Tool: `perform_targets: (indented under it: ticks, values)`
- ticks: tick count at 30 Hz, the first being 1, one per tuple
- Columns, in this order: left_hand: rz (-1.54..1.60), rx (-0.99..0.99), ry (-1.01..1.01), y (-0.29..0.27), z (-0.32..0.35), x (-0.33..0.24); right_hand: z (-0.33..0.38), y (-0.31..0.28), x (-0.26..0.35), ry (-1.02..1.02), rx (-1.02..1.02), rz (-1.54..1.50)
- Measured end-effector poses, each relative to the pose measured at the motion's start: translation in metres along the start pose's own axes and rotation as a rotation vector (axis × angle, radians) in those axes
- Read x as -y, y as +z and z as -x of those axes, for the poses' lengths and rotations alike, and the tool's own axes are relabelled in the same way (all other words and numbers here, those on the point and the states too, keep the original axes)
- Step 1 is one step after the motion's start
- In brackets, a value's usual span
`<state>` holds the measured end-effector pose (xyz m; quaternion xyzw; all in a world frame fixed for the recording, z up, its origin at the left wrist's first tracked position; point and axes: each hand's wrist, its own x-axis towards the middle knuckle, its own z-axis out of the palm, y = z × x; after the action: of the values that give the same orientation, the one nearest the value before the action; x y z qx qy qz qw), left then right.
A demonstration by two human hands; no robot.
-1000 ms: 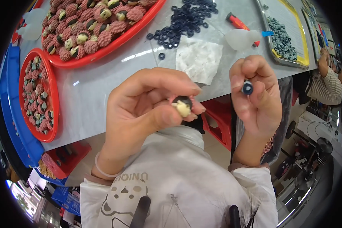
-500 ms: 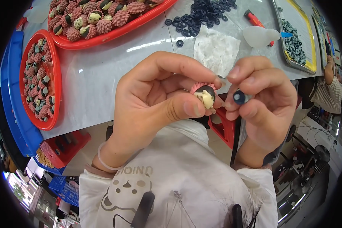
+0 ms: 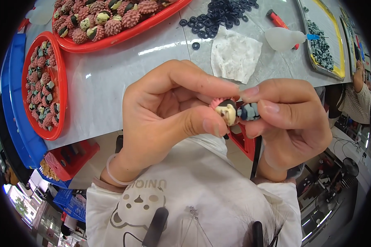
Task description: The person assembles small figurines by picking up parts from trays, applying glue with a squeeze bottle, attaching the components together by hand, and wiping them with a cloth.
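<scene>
Between the thumb and fingers of my left hand (image 3: 156, 109) is a small figurine head (image 3: 226, 112) with a cream face, a black band and pink knobbly hair. My right hand (image 3: 297, 117) pinches a grey-blue figurine body (image 3: 250, 111) with a dark collar at its neck end. The body's narrow end meets or nearly meets the underside of the head; whether it has gone in, I cannot tell. Both hands are above the near edge of the table, their fingertips close together.
A large red tray (image 3: 123, 42) and a smaller red tray (image 3: 62, 94) hold pink-haired heads. Dark rings (image 3: 210, 24), a white cloth (image 3: 235, 55), a squeeze bottle (image 3: 282, 40), a red-handled tool (image 3: 276, 18) and a metal tray (image 3: 338, 61) of grey parts lie beyond my hands.
My right hand has turned and moved left, bringing the body up to the head. The head has tilted slightly in my left hand, so more of its face shows.
</scene>
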<state>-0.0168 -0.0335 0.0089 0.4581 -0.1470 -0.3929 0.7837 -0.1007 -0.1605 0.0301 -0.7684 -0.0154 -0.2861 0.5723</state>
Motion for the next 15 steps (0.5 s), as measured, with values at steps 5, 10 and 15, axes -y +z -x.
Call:
perform_targets:
  ticks: [5, 10, 15]
  values:
    - [-0.037, -0.004, -0.02, -0.0013, 0.0009, 0.0005, 0.0017, 0.0002, -0.0006, -0.069, 0.008, 0.087]
    - [-0.005, 0.001, -0.036, -0.0031, -0.0002, -0.0007, -0.0002, -0.0023, -0.0015, -0.142, 0.061, 0.23]
    - [-0.104, 0.034, 0.058, -0.0079, -0.0013, -0.0036, -0.0032, 0.0035, -0.0053, -0.197, 0.037, 0.272]
